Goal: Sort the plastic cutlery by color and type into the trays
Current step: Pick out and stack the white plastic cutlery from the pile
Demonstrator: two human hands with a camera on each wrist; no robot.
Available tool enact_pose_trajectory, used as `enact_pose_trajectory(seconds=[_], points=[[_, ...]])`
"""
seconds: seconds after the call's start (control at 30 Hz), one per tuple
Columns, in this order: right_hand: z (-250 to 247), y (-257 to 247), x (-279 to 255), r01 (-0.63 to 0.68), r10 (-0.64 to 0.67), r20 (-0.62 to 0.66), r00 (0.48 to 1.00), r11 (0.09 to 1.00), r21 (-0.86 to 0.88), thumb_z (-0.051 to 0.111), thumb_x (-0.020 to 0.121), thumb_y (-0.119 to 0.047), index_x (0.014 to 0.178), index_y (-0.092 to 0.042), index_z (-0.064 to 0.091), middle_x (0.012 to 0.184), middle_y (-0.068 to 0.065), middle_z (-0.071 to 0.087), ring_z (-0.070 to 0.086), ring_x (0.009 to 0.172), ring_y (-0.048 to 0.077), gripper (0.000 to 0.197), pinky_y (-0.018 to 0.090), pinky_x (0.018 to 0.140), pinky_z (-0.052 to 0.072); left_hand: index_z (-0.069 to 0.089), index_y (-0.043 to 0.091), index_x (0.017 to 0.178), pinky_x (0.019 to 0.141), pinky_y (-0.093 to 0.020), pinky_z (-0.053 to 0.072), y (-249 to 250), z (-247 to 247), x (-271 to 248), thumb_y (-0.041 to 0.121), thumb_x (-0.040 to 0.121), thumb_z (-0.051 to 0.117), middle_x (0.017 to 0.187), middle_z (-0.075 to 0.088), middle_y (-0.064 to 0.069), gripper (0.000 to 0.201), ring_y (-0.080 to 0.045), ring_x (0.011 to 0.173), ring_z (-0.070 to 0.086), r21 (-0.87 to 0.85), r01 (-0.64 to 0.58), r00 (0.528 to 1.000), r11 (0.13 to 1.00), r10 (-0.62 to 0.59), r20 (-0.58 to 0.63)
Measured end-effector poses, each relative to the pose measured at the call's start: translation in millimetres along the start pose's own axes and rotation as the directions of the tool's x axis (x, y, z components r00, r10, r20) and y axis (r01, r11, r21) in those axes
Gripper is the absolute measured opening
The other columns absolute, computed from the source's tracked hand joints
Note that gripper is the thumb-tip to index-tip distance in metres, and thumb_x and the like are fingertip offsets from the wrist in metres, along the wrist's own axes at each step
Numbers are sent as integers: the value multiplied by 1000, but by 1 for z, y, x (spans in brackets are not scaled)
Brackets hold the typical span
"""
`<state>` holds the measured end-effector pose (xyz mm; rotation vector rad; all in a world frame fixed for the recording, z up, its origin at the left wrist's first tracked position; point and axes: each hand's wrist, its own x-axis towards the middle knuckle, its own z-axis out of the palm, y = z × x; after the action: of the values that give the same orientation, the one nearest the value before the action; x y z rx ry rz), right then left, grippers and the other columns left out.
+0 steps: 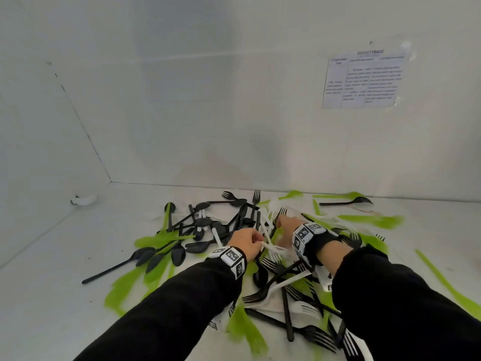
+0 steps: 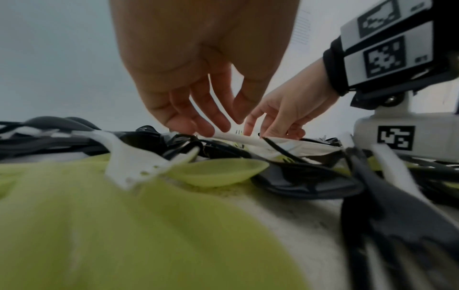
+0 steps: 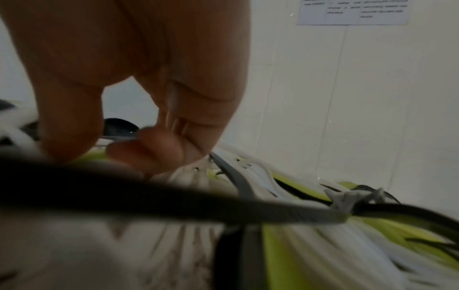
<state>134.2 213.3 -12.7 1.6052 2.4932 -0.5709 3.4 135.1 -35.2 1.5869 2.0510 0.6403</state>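
The left hand (image 1: 246, 243) pinches a white plastic fork (image 1: 273, 250) by its handle, just above the heap. Close beside it, the right hand (image 1: 287, 225) digs curled fingers into white cutlery; what it grips I cannot tell. Black spoons (image 1: 156, 256), black forks (image 1: 312, 332) and green pieces (image 1: 130, 285) sprawl across the white table (image 1: 52, 295).

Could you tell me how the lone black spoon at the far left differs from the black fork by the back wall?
The black spoon ends in an oval bowl and lies near the person's left arm; the black fork ends in tines and lies far back on the right, over a green piece. Both are black, lying flat, untouched.
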Motion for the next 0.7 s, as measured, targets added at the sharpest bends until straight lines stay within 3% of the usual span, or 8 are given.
enact_pose_trajectory(seconds=[0.13,0.27,0.4,0.5,0.6,0.7], points=[[0,3,7,-10,12,-22,1000,996,92,64,82,-11,119,-9,38,123,16,53,53,98,25,45,32,81,44,65,12,104,88,-23,43,-2,0,12,10,88,51,108,64,-4,22,-19,102,59,-13,-1,1000,1000,1,-27],[-11,9,10,-78,95,-60,994,968,238,55,90,-15,133,-5,31,124,19,55,55,113,31,51,32,88,45,63,16,96,84,-23,44,-2,-3,25,10,87,51,103,62,-2,16,-16,96,57,-18,17,996,1000,-18,-88],[-21,16,12,-157,183,-39,982,920,360,53,92,-15,131,-3,34,116,18,54,53,111,30,45,30,81,39,63,20,97,92,-34,46,-2,-3,34,17,88,51,112,56,-4,15,-22,108,54,61,37,994,997,-30,-106],[-28,18,11,-143,169,-49,984,930,338,45,93,-9,127,-4,42,110,17,52,53,109,30,35,28,80,41,62,22,105,92,-34,42,-1,-2,39,21,91,48,118,52,-4,20,-22,115,48,127,40,993,991,-26,-114],[-31,19,11,-96,143,-119,983,938,333,40,91,-2,124,-8,47,98,12,51,50,89,25,35,28,69,41,61,23,107,94,-33,39,-1,-3,42,23,92,47,122,49,-3,20,-22,117,44,172,35,992,984,-14,-123],[-34,20,12,-57,168,-261,951,922,384,33,91,2,118,-9,57,111,15,59,54,99,30,37,31,86,42,59,23,110,98,-34,37,-1,-1,45,25,93,46,125,45,-4,21,-23,120,39,234,54,994,971,-31,-102]])
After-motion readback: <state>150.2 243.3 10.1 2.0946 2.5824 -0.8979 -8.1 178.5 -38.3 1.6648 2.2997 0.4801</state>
